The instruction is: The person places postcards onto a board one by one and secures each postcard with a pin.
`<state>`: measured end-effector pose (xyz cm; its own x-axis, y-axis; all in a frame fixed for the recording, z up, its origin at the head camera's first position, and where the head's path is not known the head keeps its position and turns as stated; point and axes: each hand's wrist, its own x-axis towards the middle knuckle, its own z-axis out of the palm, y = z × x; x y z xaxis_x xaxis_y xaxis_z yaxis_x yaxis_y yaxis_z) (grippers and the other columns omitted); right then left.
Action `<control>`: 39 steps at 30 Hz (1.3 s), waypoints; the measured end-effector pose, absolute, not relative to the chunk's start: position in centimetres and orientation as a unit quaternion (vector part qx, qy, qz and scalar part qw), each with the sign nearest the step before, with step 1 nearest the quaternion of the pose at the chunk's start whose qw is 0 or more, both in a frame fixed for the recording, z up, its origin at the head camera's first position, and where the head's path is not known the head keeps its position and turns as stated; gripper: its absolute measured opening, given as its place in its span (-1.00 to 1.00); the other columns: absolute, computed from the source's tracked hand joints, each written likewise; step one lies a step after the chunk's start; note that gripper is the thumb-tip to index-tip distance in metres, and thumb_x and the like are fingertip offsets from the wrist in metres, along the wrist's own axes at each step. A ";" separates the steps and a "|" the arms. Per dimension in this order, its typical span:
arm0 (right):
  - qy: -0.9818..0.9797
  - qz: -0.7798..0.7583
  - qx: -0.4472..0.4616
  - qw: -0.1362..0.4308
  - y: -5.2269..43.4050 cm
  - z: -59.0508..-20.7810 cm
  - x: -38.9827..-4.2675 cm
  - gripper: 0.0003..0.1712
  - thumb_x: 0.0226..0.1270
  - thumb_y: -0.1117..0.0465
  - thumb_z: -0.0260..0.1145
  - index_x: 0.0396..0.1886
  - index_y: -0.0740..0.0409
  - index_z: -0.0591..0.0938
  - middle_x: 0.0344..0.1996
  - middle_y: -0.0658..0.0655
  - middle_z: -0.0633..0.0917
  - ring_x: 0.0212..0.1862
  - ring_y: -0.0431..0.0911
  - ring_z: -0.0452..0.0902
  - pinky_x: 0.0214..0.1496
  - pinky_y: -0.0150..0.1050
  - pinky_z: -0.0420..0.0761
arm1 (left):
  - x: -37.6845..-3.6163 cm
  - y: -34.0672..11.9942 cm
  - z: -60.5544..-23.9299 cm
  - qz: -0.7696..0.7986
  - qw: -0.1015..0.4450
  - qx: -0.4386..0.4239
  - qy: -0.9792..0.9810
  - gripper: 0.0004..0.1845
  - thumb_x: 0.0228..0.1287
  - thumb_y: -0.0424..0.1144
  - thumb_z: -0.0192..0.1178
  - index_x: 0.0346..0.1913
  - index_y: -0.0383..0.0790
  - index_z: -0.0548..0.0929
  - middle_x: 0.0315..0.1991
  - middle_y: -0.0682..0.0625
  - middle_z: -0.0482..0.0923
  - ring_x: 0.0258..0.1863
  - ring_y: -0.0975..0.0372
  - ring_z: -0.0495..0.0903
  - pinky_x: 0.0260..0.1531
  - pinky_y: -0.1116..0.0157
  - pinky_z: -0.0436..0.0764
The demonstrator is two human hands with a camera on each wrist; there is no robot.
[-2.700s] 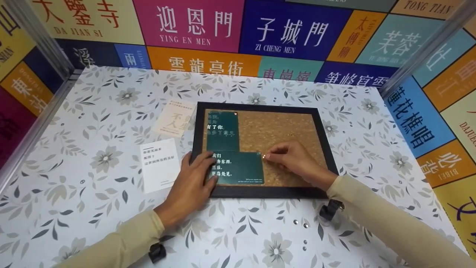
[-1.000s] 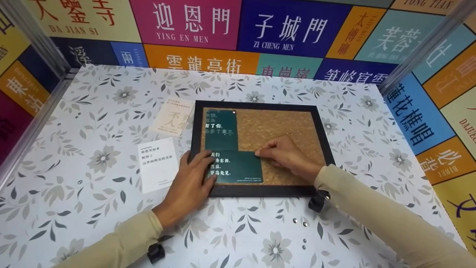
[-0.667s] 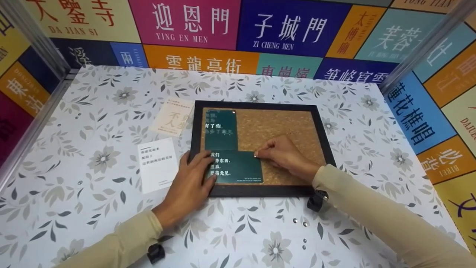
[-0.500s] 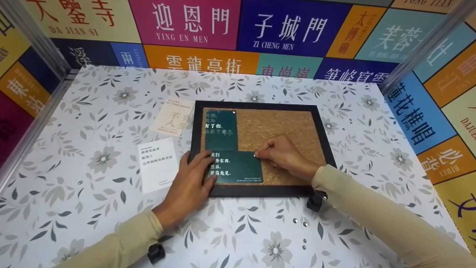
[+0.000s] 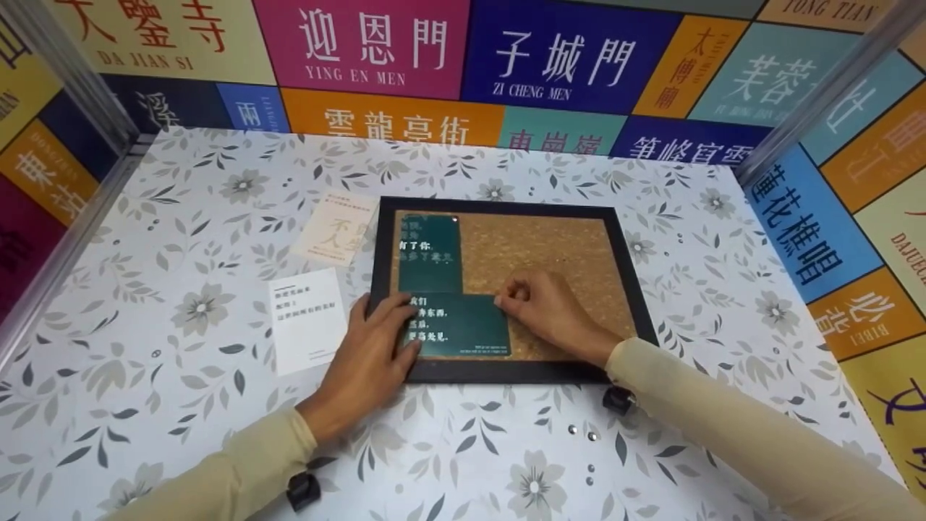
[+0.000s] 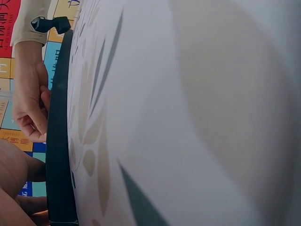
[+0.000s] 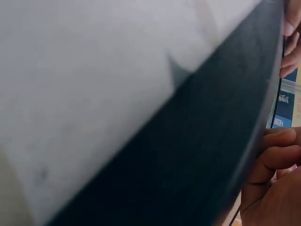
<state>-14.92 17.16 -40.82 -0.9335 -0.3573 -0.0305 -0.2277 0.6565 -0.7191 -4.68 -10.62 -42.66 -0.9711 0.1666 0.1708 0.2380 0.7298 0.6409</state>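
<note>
A black-framed cork board (image 5: 506, 373) lies flat on the flowered tablecloth. Two dark green cards with white writing lie on its cork, an upright one (image 5: 429, 253) at the top left and a landscape one (image 5: 463, 329) below it. My left hand (image 5: 372, 347) rests flat, fingers straight, on the landscape card's left end and the frame. My right hand (image 5: 539, 307) has curled fingers pressed down at that card's top right corner, and the small pin there is hidden under them. In the left wrist view the frame's edge (image 6: 59, 155) shows close up, with the right hand (image 6: 30, 103) beyond.
A white card (image 5: 309, 318) and a cream card (image 5: 336, 231) lie on the cloth left of the board. Several loose silver pins (image 5: 582, 433) lie in front of the board. A pin (image 5: 454, 217) holds the upright card's corner. Coloured sign panels wall in three sides.
My right hand brought the pin left to the landscape card's top right corner, then rolled down over it, so the pin no longer shows. The left hand has stayed in place.
</note>
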 end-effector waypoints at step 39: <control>0.913 -0.356 -0.199 0.004 21.1 -40.6 -13.1 -0.88 0.47 0.29 0.55 -0.05 0.15 0.86 -0.19 0.06 0.79 -0.19 -0.10 0.63 -0.09 -0.19 0.63 | -4.6 -10.8 -42.7 -0.354 0.056 -0.116 -0.926 -0.50 0.51 -0.25 0.43 0.41 -0.32 0.66 0.57 -0.13 0.47 0.62 -0.38 0.18 0.57 -0.22 0.33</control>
<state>-13.13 21.10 -40.55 -0.9208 -0.3657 0.1353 -0.3606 0.6668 -0.6521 -4.64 -10.84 -42.68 -0.9668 0.1747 0.1863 0.2544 0.7224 0.6429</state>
